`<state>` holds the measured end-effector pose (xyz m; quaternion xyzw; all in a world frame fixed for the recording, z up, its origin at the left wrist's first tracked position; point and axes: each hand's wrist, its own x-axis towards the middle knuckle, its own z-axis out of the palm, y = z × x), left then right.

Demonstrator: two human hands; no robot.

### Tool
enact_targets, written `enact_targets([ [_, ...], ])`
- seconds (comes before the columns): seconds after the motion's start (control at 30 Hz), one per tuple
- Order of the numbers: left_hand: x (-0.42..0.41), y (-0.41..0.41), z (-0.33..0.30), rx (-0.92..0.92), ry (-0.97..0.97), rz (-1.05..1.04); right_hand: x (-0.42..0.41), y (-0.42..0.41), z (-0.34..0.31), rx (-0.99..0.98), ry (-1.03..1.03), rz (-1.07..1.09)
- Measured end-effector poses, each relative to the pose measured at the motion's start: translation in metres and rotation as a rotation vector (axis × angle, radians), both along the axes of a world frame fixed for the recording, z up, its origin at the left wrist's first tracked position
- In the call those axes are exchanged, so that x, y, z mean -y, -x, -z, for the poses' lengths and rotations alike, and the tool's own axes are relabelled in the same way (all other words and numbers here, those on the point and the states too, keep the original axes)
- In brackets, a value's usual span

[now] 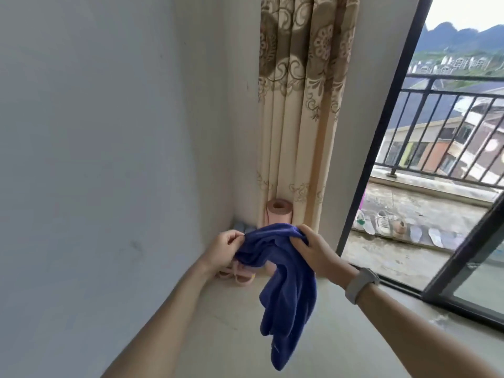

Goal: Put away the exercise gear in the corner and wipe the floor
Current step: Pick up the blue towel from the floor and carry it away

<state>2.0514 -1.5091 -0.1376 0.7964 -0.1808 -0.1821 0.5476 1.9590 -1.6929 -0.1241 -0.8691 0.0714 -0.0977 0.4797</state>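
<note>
Wiping step: left hand (224,248) and right hand (313,248) pinch crumpled dark-blue terry cloth (286,282) aloft; next, lower onto pale concrete floor (231,336).

Bare forearms (no sleeves showing), a pale grey wristwatch (360,284) on the right.

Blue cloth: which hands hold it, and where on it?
Both. The left hand pinches the top edge of the blue terry cloth; the right hand grips the same edge, bunched; the rest hangs.
</note>
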Motion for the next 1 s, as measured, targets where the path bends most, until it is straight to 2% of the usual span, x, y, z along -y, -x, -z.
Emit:
enact_targets([
  [0.13,0.025,-0.108,-0.040,0.102,0.006,-0.103,0.039,-0.111,-0.024,0.013,0.085,-0.056],
  [0.27,0.051,-0.203,-0.085,0.289,0.033,-0.173,0.073,-0.218,-0.049,0.008,0.114,-0.134],
  [0.43,0.094,-0.317,-0.143,0.548,-0.004,-0.203,0.121,-0.361,-0.099,0.175,0.171,-0.176],
  [0.57,0.129,-0.409,-0.197,0.685,-0.058,-0.263,0.154,-0.470,-0.150,0.293,0.177,-0.255],
  [0.8,0.160,-0.534,-0.291,0.901,-0.145,-0.362,0.178,-0.607,-0.238,0.470,0.091,-0.361],
  [1.0,0.172,-0.617,-0.365,1.055,-0.205,-0.310,0.189,-0.694,-0.296,0.704,-0.096,-0.276],
])
